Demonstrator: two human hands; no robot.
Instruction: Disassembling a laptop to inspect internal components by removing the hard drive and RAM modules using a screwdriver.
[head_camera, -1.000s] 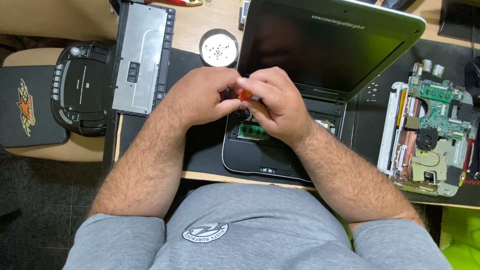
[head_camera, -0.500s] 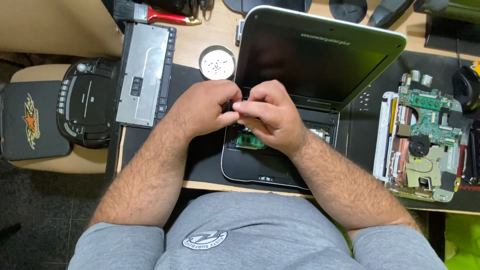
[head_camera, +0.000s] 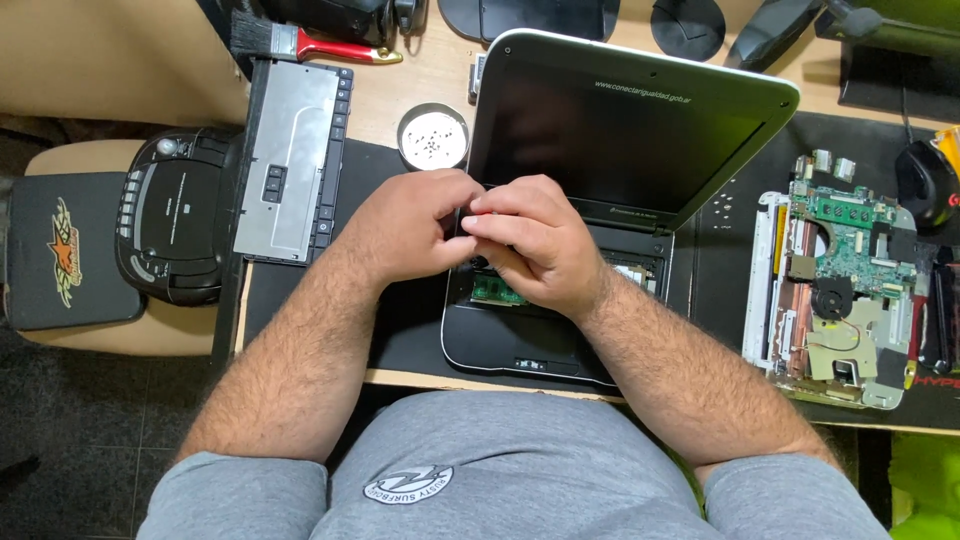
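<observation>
In the head view, both hands meet just above the opened base of the small black laptop with a white-edged lid (head_camera: 560, 300), which lies on the table (head_camera: 420, 60) with its screen tilted back. The left hand (head_camera: 405, 235) and the right hand (head_camera: 535, 255) are curled fingertip to fingertip, pinching a small red-orange piece (head_camera: 482, 209) between them; it is mostly hidden, so what it is cannot be told. Under the right hand a green memory board (head_camera: 497, 291) shows in the laptop's open bay. That small piece looks light and rigid, likely slippery at this size, best taken by its ends with fingertips; the exposed board looks fragile and should be gripped by its edges only. Left of the laptop, beyond its lid corner, sits a round metal tin of tiny screws (head_camera: 432, 135), and further left a removed grey keyboard panel (head_camera: 290, 160). Right of the laptop lies a stripped white chassis with a green circuit board (head_camera: 835, 280).
</observation>
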